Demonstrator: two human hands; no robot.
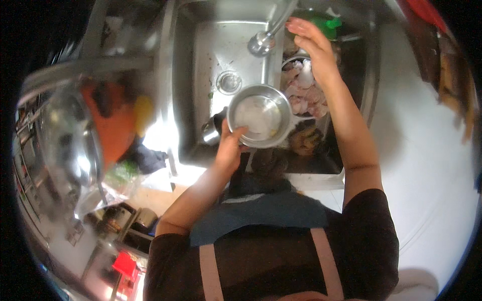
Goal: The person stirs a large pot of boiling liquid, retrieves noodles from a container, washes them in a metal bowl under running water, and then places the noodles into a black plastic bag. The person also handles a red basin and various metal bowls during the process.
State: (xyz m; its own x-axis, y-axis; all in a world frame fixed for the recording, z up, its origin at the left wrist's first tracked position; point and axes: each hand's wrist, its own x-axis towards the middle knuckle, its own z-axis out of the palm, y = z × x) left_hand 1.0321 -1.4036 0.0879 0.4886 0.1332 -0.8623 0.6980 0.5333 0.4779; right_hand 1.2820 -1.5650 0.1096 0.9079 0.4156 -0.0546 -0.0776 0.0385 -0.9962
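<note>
My left hand (230, 145) grips the near rim of a round metal pot (260, 114), its thumb over the edge, above the divider of a steel double sink (184, 94). Whitish liquid or residue shows inside the pot. Beside the faucet spout (262, 42), my right hand (310, 39) is raised with its fingers extended and holds nothing visible. Below that hand, a metal bowl of raw meat pieces (305, 96), which look like chicken, stands in the right basin. A white object (305, 75) lies on the meat.
A metal cup (211, 129) lies in the left basin near a drain (229, 82). Brownish food (305, 139) sits in the right basin, with a green item (332, 26) at its back. Left of the sink are a large metal bowl (67, 139) and an orange board (111, 124).
</note>
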